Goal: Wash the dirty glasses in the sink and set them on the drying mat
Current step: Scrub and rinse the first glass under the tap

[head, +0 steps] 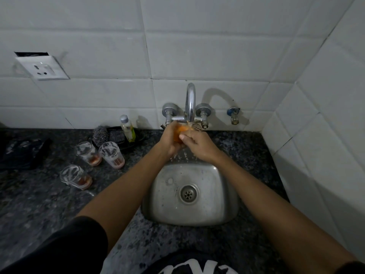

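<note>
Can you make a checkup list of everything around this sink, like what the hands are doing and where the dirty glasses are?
Surface: dark speckled stone counter; steel sink, water splashing in.
Job's things: one orange-tinted glass held under the running tap; three dirty glasses upright on the counter left of the sink.
Clutter: steel scrubber, dark sponge, small bottle in a dark tray; dark cloth far left.
Hands: left hand and right hand both grip the glass.
Cables: nothing seen.
Surroundings: white tiled walls; loose wall socket; extra valve.
</note>
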